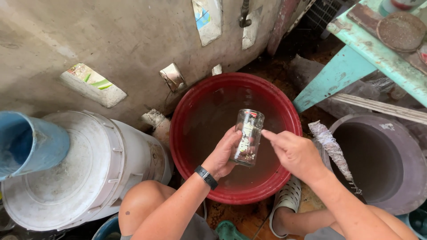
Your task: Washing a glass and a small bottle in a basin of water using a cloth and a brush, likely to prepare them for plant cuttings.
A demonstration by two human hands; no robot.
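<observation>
Fingers [231, 141] of left hand [221, 155] wrapped around clear drinking glass [247, 138], closed on lower half of it, thumb side toward the person. Glass held tilted, mouth up and a little away, above red basin [187, 106]; torn remains of a pale label on its side. Black wristband [206, 177] on left wrist.

Right hand [296, 153] just beside the glass on its right, half open, holding nothing. Forefinger [268, 134] stretched out, tip touching or almost touching the label area; cannot tell exactly which. Other fingers loosely curled.

Basin standing on the floor, filled with dark water, glass over the near half of it, not in the water. Behind the basin, rough concrete wall [133, 40] with small openings and a metal tap [244, 15] above.

Left of the basin, white plastic bucket [71, 178] with lid, touching or very near the basin rim. Blue container [26, 144] lying over left edge of the bucket. Right of the basin, grey round tub [409, 178], and a frayed pale bundle [331, 149] leaning on its rim. Turquoise wooden bench [356, 58] at far right, carrying a round rusty lid [401, 31]. White perforated sandal [288, 200] on the floor under right forearm, near edge of the basin.
</observation>
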